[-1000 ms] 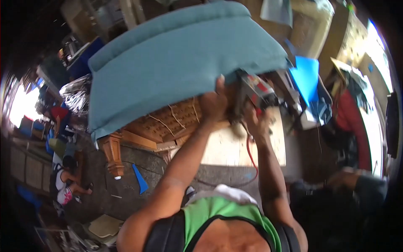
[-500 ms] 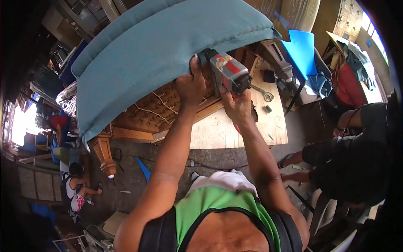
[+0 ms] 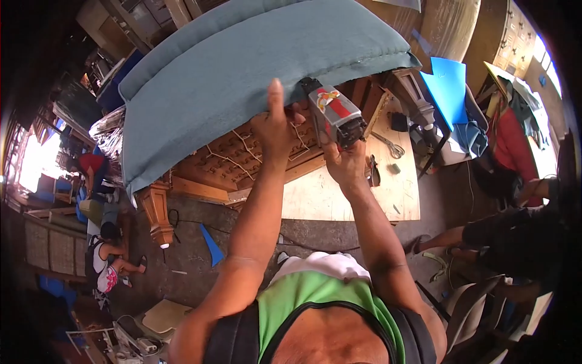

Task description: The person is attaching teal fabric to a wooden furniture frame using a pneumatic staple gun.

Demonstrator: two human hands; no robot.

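A blue-grey upholstered piece [image 3: 224, 73] lies across the top, with a raw fabric edge along its exposed wooden underside, springs and cords [image 3: 239, 151]. My left hand [image 3: 276, 127] grips that edge: thumb extended over the fabric, fingers curled beneath, partly hidden. My right hand [image 3: 345, 161] holds a grey-and-red power tool, apparently a stapler [image 3: 333, 109], by its lower end, its head at the fabric edge just right of my left hand. Below them is a pale plywood board [image 3: 309, 197] with scissors [image 3: 388, 142] on its right part.
A carved wooden leg [image 3: 157, 221] stands lower left. Blue sheets [image 3: 445, 88] rest on furniture at right. A co-worker in a white top [image 3: 106, 258] crouches left, another in red [image 3: 88, 167] behind. A person in dark clothing [image 3: 509, 239] is at right. A blue offcut [image 3: 209, 242] lies on the floor.
Both hands and the tool rose along the fabric edge in view, then shifted slightly down and right with the whole scene. My left thumb is more upright; the person at right has moved.
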